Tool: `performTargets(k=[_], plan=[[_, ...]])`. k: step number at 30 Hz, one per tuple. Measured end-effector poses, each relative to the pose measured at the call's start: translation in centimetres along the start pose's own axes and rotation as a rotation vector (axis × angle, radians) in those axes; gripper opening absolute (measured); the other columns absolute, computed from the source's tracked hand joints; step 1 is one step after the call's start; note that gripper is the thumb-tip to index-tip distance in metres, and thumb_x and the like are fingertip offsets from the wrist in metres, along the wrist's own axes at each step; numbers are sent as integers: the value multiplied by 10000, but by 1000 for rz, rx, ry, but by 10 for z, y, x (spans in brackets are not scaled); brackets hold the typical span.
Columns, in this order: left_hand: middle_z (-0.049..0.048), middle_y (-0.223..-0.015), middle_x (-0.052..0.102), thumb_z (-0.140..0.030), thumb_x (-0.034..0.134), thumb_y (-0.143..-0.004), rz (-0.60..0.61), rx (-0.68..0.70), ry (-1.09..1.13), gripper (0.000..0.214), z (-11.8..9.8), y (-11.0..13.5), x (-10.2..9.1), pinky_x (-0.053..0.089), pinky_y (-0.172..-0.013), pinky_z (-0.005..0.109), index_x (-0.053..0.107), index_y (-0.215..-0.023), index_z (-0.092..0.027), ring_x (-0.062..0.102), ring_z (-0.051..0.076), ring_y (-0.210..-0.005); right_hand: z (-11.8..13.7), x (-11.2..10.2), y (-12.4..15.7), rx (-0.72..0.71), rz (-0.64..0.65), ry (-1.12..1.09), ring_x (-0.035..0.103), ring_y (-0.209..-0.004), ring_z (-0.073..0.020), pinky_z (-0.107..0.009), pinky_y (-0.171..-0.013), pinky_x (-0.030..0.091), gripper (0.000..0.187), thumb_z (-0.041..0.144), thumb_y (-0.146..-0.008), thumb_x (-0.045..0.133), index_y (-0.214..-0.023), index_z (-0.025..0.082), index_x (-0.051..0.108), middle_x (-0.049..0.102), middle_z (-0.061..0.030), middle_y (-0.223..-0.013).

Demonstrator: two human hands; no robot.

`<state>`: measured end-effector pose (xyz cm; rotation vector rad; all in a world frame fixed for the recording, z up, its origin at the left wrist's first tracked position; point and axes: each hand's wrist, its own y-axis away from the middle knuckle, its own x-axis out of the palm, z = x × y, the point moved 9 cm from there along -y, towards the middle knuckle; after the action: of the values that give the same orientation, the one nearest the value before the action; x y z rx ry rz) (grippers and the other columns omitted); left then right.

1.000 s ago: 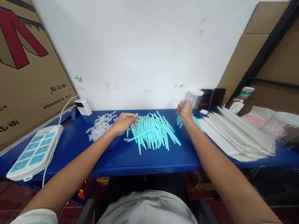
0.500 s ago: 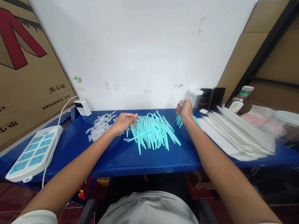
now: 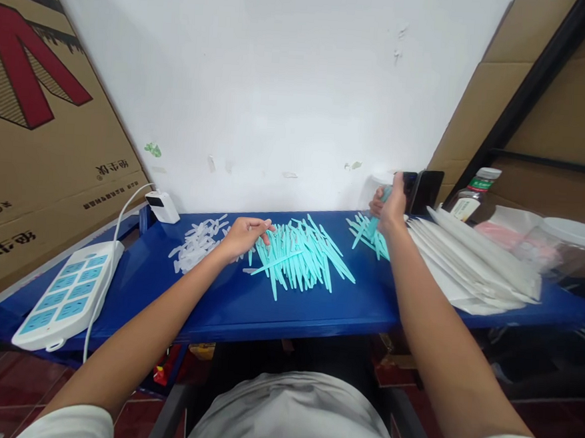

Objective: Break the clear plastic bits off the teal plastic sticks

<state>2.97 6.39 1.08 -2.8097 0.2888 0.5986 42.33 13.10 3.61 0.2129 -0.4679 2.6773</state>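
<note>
A heap of thin, tapered teal plastic sticks (image 3: 294,256) lies mid-table. At its left edge, my left hand (image 3: 245,238) is closed with thumb and fingertips together; what is between them, if anything, is too small to make out. Beside that hand is a pile of small translucent white plastic pieces (image 3: 198,242). My right hand (image 3: 392,202) is raised over a smaller group of teal sticks (image 3: 362,229) on the right. Its fingers are wrapped around a teal stick (image 3: 387,193); whether more than one is in the grip I cannot tell.
Behind my right hand stand a clear plastic jar (image 3: 372,188) and dark phone-like devices (image 3: 428,192). Stacked white envelopes (image 3: 474,262), a lidded tub (image 3: 571,248) and a bottle (image 3: 469,198) occupy the right. A power strip (image 3: 69,297) and white charger (image 3: 163,207) sit left, near a large carton (image 3: 41,161).
My right hand has moved to the right and opened its angle slightly, uncovering more of the smaller teal group. My left hand has stayed nearly in place by the heap.
</note>
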Motion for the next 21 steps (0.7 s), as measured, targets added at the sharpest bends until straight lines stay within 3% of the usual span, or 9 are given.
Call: performTargets(k=[3, 5, 7, 11, 14, 18, 21], plan=[[71, -726, 733, -712, 589, -876, -1, -9, -6, 635, 1, 0, -1, 266, -442, 262, 792, -1038, -132, 327, 83, -436, 8, -31, -6, -90, -198, 564, 669, -716, -285, -354, -610, 510, 673, 815, -934, 352, -725, 215, 577, 615, -109, -638], [72, -737, 737, -713, 588, -877, 1, -13, -10, 638, 1, -1, -1, 284, -447, 258, 791, -1040, -131, 341, 84, -441, 1, -34, -7, -72, -199, 902, 690, -1024, -365, -419, -846, 522, 664, 728, -982, 378, -884, 145, 679, 725, -224, -937], [76, -751, 741, -711, 588, -879, 1, -11, -12, 634, 1, -1, -1, 296, -454, 256, 793, -1006, -125, 345, 81, -447, -13, -31, -7, -15, -138, 1112, 644, -1180, -396, -445, -971, 478, 630, 635, -1017, 405, -1054, 77, 697, 707, -291, -1142], [86, -739, 736, -719, 574, -880, -7, -9, -24, 637, 2, -1, -2, 301, -465, 259, 782, -853, -117, 344, 76, -445, -34, -25, -4, 40, -60, 1267, 635, -1213, -379, -418, -994, 471, 547, 481, -1041, 466, -1271, 7, 611, 668, -311, -1241], [83, -724, 731, -722, 571, -878, -4, -8, -31, 642, 2, -1, -2, 300, -469, 263, 783, -856, -117, 347, 78, -441, -40, -24, -2, 37, -68, 1319, 634, -1210, -369, -406, -980, 476, 539, 435, -1038, 491, -1344, -4, 552, 643, -307, -1278], [71, -732, 728, -712, 588, -876, 8, -12, -1, 636, 1, 1, 0, 278, -455, 257, 784, -1007, -121, 327, 79, -444, -42, -22, 1, 11, -77, 1393, 598, -1226, -367, -414, -982, 459, 509, 417, -1015, 532, -1317, 12, 583, 627, -293, -1294], [64, -727, 714, -706, 590, -879, 4, -16, 11, 628, -1, 1, 0, 282, -455, 255, 773, -999, -118, 328, 78, -447, -31, -14, 4, -83, -98, 1421, 543, -1254, -388, -449, -986, 431, 459, 416, -1001, 532, -1234, 36, 639, 626, -284, -1292]])
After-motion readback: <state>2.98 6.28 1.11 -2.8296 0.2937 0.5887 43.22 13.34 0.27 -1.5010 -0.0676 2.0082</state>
